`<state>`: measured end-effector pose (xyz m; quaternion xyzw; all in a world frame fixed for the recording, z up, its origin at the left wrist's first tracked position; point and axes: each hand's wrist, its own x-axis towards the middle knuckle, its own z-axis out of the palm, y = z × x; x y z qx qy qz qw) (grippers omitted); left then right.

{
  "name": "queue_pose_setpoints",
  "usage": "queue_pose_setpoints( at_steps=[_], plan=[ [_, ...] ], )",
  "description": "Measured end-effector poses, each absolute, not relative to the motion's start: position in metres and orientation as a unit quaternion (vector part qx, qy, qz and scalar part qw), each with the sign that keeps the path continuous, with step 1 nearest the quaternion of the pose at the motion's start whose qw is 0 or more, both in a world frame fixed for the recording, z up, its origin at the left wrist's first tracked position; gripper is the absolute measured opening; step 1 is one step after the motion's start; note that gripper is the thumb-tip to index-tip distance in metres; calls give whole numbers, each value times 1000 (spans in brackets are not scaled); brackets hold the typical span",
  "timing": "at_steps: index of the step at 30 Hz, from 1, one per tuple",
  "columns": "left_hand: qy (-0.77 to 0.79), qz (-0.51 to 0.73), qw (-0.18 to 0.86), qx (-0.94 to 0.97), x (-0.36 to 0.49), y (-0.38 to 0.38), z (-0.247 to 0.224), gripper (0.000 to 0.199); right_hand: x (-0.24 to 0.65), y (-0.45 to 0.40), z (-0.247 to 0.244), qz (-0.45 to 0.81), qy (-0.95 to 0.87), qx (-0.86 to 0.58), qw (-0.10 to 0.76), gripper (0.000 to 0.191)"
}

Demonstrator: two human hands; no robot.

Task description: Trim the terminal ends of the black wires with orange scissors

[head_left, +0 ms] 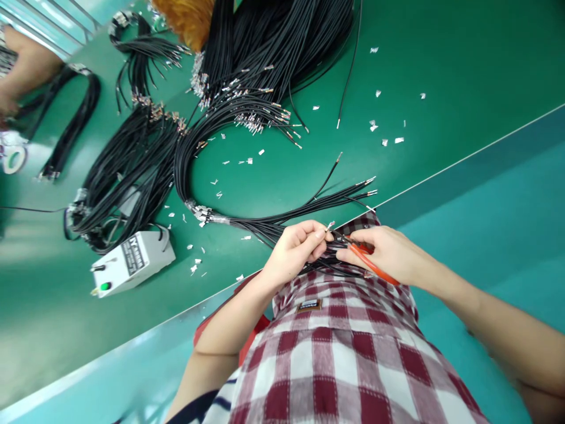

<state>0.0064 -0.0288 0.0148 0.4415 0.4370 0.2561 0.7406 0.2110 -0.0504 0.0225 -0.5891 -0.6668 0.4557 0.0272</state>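
My left hand (303, 246) is closed in a pinch around the end of a black cable, where a small silvery piece sticks up past the fingertips. In my right hand (388, 252) are red-handled pliers or cutters (374, 266), their dark jaws touching or very near that cable end. Which kind of tool it is I cannot tell. A bundle of black cables (273, 221) runs from the table to my lap, bound with clear and silvery wrap. Several of its loose ends have bare metallic tips. Part of the bundle is hidden behind my hands.
A white box (135, 262) with a green button stands at the left. Large heaps of black cables (282, 53) lie at the back, with more coils (128, 159) at left. Silvery scraps (373, 125) dot the green table (463, 53). Another person's arm (30, 65) reaches in at upper left.
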Motion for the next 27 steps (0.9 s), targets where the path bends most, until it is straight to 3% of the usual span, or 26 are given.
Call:
queue_pose_setpoints(
  at_steps=[11,22,27],
  plan=[
    [456,253,730,441,9,-30,14,38,211,-37,21,545,-626,-558,7,57],
    [480,268,705,449,13,-33,16,39,208,-38,28,447,-681,-581,17,53],
    [479,294,695,449,13,-37,13,38,207,-46,18,458,-667,-587,25,54]
  ],
)
